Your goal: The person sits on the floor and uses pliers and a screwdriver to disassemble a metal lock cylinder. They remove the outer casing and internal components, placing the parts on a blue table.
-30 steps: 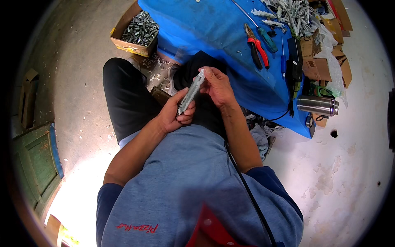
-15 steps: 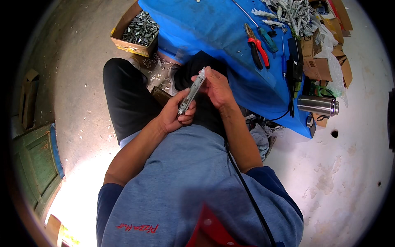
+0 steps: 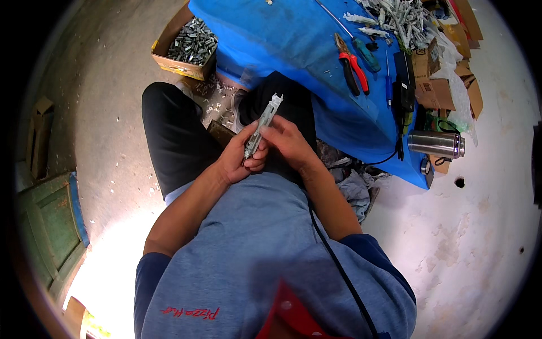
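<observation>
Above my lap I hold a long, narrow grey-white slotted part (image 3: 270, 112), tilted with its upper end leaning away to the right. My left hand (image 3: 234, 158) is wrapped round its lower end, the thumb lying along its side. The thumb and fingers of my right hand (image 3: 289, 142) close on the middle of the same part from the right, and they hide some of it. Its notched top end sticks out free above both hands.
A blue-covered table (image 3: 271, 39) carries pliers (image 3: 351, 65), a teal-handled screwdriver (image 3: 367, 55), a blue screwdriver (image 3: 388, 85) and a heap of similar grey parts (image 3: 403, 22). A steel flask (image 3: 435, 144) lies at its right corner. A carton (image 3: 186, 66) of small metal pieces stands far left.
My right hand has slid down from the top end of the slotted part to its middle, baring the notched tip. My left hand keeps its hold.
</observation>
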A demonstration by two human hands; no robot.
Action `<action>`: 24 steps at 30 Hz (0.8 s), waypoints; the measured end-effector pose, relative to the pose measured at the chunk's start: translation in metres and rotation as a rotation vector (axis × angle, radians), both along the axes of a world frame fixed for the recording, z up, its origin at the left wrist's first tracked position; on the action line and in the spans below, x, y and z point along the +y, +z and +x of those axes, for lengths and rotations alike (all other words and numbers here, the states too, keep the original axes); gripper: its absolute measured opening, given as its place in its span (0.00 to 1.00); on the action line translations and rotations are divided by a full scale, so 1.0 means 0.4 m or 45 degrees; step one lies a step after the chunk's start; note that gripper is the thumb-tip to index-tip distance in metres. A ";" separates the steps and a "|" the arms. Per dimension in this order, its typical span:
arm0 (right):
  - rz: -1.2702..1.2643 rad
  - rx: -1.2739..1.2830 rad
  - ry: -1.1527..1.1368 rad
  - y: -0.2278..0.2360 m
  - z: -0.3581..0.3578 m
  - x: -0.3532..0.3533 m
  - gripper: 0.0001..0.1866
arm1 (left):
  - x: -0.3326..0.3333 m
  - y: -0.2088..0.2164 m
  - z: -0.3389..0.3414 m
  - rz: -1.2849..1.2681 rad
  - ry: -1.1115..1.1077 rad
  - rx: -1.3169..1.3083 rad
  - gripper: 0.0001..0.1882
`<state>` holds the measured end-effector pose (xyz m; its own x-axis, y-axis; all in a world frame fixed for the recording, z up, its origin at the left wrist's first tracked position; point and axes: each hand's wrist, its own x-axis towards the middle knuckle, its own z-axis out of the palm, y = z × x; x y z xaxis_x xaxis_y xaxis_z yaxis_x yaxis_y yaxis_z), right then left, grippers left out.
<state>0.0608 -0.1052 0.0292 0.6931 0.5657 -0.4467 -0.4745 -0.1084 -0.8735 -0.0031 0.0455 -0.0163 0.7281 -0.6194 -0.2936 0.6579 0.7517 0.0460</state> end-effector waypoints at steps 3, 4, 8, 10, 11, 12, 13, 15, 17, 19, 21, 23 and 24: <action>-0.004 -0.118 -0.006 0.016 0.003 0.002 0.13 | -0.001 0.008 0.002 0.018 -0.010 -0.033 0.28; -0.020 -0.179 0.002 0.025 0.003 0.005 0.15 | -0.001 0.011 0.002 0.021 -0.016 -0.040 0.28; 0.020 -0.296 -0.026 0.052 -0.003 0.017 0.19 | -0.002 0.021 -0.002 0.037 -0.021 -0.086 0.30; 0.032 -0.309 -0.030 0.057 -0.003 0.012 0.21 | -0.006 0.023 -0.002 0.073 -0.030 -0.056 0.31; 0.025 -0.275 -0.015 0.058 -0.001 0.006 0.22 | -0.009 0.024 -0.002 0.091 -0.035 -0.040 0.31; 0.023 -0.242 0.004 0.061 0.001 0.003 0.22 | -0.007 0.027 -0.002 0.084 -0.039 -0.053 0.31; 0.021 -0.209 0.021 0.063 0.003 0.001 0.23 | -0.006 0.030 -0.002 0.077 -0.044 -0.065 0.31; 0.026 -0.366 -0.005 0.071 0.006 0.007 0.23 | -0.004 0.035 -0.001 0.066 -0.060 -0.075 0.32; 0.076 -0.429 -0.042 0.081 0.008 0.011 0.24 | -0.006 0.031 -0.001 0.061 -0.083 -0.070 0.34; 0.180 -0.401 -0.090 0.092 0.011 0.012 0.25 | -0.012 0.037 0.002 0.078 -0.056 0.043 0.34; 0.212 -0.286 -0.057 0.117 0.027 0.001 0.25 | -0.008 0.020 0.004 0.083 -0.066 0.048 0.34; 0.143 -0.276 -0.045 0.143 0.040 -0.008 0.25 | -0.003 -0.003 0.001 0.088 -0.064 0.024 0.33; 0.123 -0.280 -0.014 0.155 0.052 -0.020 0.25 | -0.003 -0.003 0.004 0.090 -0.066 0.010 0.32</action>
<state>0.0816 -0.1130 0.0911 0.7740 0.5905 -0.2285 -0.2723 -0.0152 -0.9621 -0.0014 0.0441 -0.0174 0.6929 -0.6338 -0.3437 0.6966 0.7114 0.0926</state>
